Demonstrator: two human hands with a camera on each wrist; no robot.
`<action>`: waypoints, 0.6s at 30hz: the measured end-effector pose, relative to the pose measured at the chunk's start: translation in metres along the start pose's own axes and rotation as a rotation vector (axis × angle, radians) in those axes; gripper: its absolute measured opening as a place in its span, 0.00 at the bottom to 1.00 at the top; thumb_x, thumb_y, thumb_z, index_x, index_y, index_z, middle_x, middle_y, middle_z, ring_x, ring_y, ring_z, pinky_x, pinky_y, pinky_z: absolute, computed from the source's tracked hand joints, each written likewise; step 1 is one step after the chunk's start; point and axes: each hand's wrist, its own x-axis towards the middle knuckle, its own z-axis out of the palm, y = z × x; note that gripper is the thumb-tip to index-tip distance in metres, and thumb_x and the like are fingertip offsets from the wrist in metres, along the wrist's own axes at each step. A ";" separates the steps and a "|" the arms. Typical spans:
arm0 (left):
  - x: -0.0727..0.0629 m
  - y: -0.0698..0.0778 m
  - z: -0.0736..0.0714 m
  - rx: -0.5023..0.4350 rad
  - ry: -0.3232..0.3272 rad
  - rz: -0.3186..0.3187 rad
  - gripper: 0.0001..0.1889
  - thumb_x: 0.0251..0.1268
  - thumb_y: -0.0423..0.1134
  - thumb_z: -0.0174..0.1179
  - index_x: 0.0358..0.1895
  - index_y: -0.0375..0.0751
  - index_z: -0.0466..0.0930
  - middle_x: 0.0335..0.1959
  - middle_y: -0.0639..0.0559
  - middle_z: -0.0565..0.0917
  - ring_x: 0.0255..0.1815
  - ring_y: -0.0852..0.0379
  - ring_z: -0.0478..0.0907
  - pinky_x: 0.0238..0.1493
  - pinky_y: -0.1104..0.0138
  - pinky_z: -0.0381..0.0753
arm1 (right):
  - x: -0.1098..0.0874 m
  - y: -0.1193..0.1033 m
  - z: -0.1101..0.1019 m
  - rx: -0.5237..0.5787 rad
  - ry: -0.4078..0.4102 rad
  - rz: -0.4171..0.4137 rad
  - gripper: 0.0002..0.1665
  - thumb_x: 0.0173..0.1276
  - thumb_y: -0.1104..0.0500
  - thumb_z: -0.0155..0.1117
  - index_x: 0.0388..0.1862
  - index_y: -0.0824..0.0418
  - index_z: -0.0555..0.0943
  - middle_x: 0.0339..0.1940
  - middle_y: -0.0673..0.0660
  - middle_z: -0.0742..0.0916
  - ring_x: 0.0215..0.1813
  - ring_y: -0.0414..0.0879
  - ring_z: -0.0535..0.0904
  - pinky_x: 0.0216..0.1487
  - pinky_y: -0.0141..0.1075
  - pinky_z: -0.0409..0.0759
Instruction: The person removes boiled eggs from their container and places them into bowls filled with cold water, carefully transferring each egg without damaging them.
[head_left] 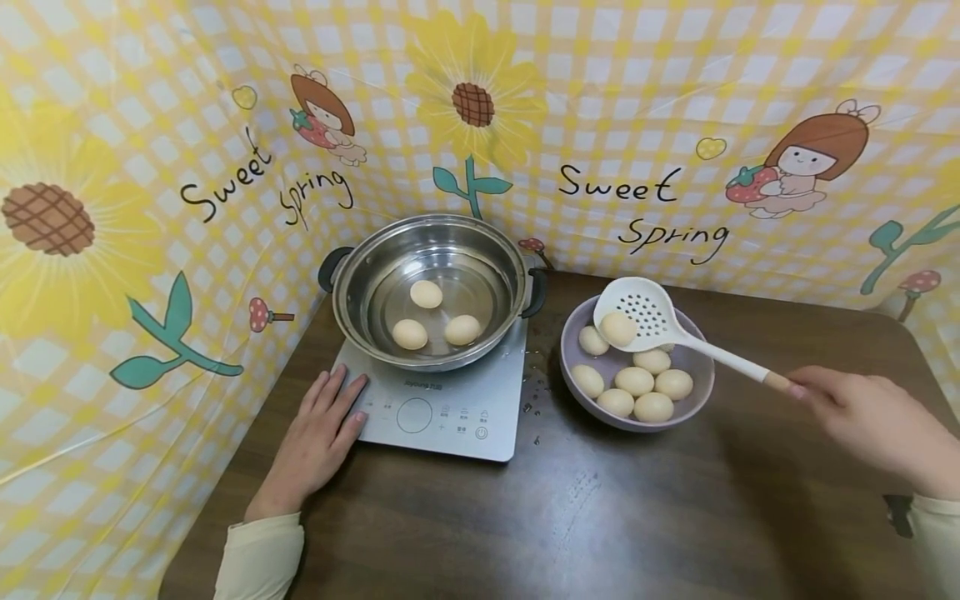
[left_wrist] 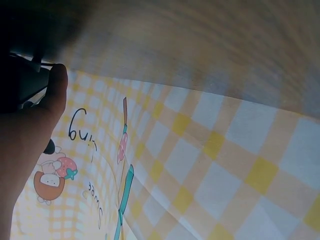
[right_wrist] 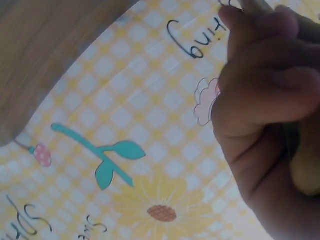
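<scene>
My right hand [head_left: 862, 417] grips the wooden handle end of a white slotted spoon [head_left: 647, 310]; in the right wrist view the fingers [right_wrist: 270, 95] curl round it. One egg [head_left: 618, 329] lies in the spoon's bowl, over a purple bowl [head_left: 703, 400] holding several more eggs [head_left: 634, 381]. My left hand [head_left: 318, 433] rests with fingers extended on the left edge of a silver induction cooker [head_left: 465, 433]. On the cooker stands a steel pot [head_left: 352, 312] of water with three eggs [head_left: 426, 294] in it.
The dark wooden table [head_left: 570, 533] has water drops [head_left: 532, 408] between cooker and bowl. Black handles [head_left: 535, 292] stick out from both sides of the pot. A yellow checked sheet [head_left: 630, 75] with printed flowers closes off the back and left.
</scene>
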 end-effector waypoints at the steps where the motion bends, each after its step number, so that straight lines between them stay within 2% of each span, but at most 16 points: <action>1: 0.000 0.000 0.000 -0.001 -0.001 -0.001 0.26 0.80 0.46 0.52 0.75 0.42 0.67 0.79 0.36 0.57 0.79 0.35 0.46 0.72 0.41 0.54 | -0.001 0.001 0.001 -0.021 0.040 -0.009 0.12 0.78 0.61 0.58 0.51 0.68 0.82 0.24 0.45 0.80 0.18 0.38 0.61 0.19 0.35 0.62; 4: 0.000 0.000 -0.001 -0.003 -0.009 -0.011 0.27 0.80 0.47 0.52 0.75 0.42 0.67 0.79 0.36 0.57 0.79 0.35 0.46 0.72 0.42 0.53 | -0.004 0.004 0.001 -0.056 0.127 -0.035 0.12 0.76 0.62 0.60 0.51 0.68 0.82 0.20 0.44 0.77 0.15 0.36 0.59 0.17 0.34 0.61; 6: 0.000 0.001 -0.001 -0.004 -0.009 -0.011 0.27 0.80 0.47 0.52 0.75 0.42 0.67 0.79 0.36 0.57 0.79 0.35 0.46 0.72 0.41 0.54 | -0.005 0.005 0.001 -0.062 0.152 -0.040 0.12 0.77 0.61 0.60 0.52 0.68 0.81 0.18 0.43 0.75 0.14 0.36 0.57 0.16 0.33 0.59; 12: -0.001 0.002 -0.001 -0.007 -0.011 -0.015 0.27 0.80 0.46 0.52 0.75 0.42 0.67 0.79 0.36 0.57 0.79 0.34 0.46 0.71 0.40 0.54 | -0.006 0.006 0.001 -0.060 0.201 -0.060 0.12 0.76 0.60 0.61 0.52 0.67 0.82 0.18 0.42 0.77 0.14 0.34 0.55 0.15 0.33 0.58; 18: -0.001 0.000 0.000 0.000 -0.014 -0.018 0.27 0.80 0.48 0.51 0.76 0.42 0.66 0.79 0.37 0.56 0.79 0.35 0.46 0.73 0.42 0.53 | -0.005 0.004 0.000 -0.046 0.215 -0.052 0.12 0.75 0.59 0.63 0.52 0.66 0.83 0.20 0.45 0.80 0.16 0.34 0.59 0.18 0.34 0.60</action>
